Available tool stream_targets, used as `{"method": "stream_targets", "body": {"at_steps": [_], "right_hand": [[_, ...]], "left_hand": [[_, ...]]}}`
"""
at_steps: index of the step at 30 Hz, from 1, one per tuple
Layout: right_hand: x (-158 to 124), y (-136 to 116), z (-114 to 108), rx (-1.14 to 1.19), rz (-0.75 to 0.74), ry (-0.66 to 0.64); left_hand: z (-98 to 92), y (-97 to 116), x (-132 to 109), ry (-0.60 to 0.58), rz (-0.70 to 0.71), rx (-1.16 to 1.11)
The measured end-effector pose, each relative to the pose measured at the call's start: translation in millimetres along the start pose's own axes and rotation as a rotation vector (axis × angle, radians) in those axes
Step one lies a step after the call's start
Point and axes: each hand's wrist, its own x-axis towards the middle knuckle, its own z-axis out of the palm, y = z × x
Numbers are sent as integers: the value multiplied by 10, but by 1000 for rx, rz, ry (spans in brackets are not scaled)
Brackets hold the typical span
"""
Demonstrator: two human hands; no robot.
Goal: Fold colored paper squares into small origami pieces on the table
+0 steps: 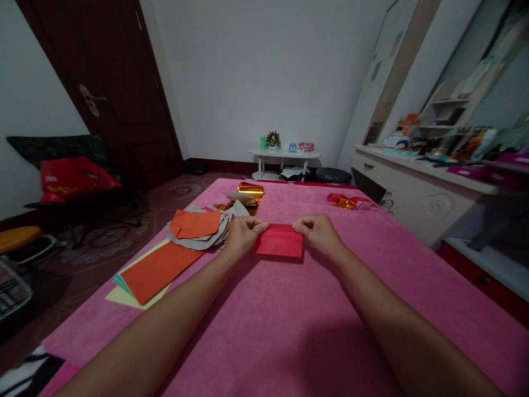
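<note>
A small red sheet of paper (280, 242) with a crease near its top is stretched between my two hands over the pink cloth. My left hand (243, 234) pinches its upper left corner between thumb and fingers. At the upper right corner, my right hand (317, 229) pinches it the same way. Close to my left hand lies a pile of grey sheets (206, 240) with an orange piece of paper (195, 224) on top. Nearer to me, a longer orange sheet (161, 270) rests over yellow and blue-green sheets.
The pink cloth (264, 331) covers the table. Shiny gold foil (251, 191) lies behind the pile. Crumpled red and gold wrapping (345, 202) sits at the far right. A white side table (285, 154) stands by the wall, a cluttered dresser (413, 165) on the right.
</note>
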Motion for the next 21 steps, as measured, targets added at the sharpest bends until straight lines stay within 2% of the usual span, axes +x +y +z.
{"method": "stream_targets", "body": {"at_steps": [13,18,21], "right_hand": [[-27,-61,-46,-296,7,23],[-39,-103,-48,-301,11,-84],[-52,-156,-5,-284,4,-126]], "left_hand": [[-38,-117,53,25,4,-88],[-40,-59,30,-139,-8,-8],[9,51,-28,-234,126,94]]}}
